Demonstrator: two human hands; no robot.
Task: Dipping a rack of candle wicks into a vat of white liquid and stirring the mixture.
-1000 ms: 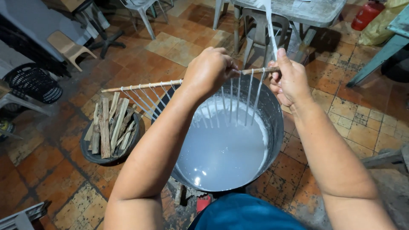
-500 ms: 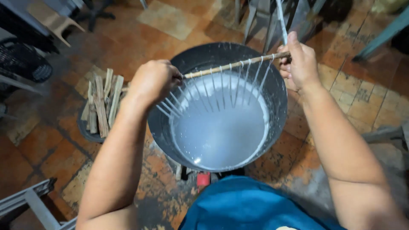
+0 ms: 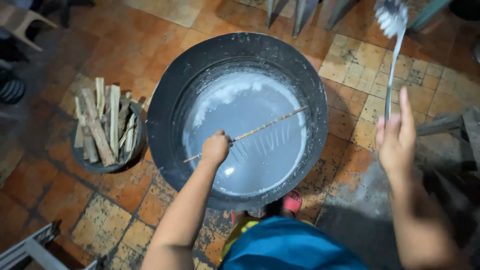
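Left hand [image 3: 216, 148] is down inside the big dark basin [image 3: 170, 90], fist clenched around a thin wooden stick [image 3: 260, 128], and that stick runs from just behind the knuckles out ahead and to the right of the hand, across the pale milky liquid [image 3: 250, 107]. Hanging from the stick, just beyond the fist, a row of fine white strands [image 3: 267, 142] dips toward the liquid; whether their tips touch the surface is hard to tell. A crust of white clings to the basin's inner wall on the far side from the hand. Over on the other side, the right hand [image 3: 395, 140] is up and well clear of the basin, fingers spread and released, palm turned away; a thin pale strip [image 3: 392, 75] hangs right beside its fingertips, with a white wad at the top, and I cannot tell if the fingers are actually touching it. To the left of the gripping hand, outside the basin, sits a smaller dark bowl [image 3: 82, 159] stacked with split wooden sticks [image 3: 102, 122]. Below the basin, close to the person's body, blue cloth [image 3: 290, 247] and a red sandal [image 3: 291, 202] peek out over the worn orange floor tiles [image 3: 50, 185].
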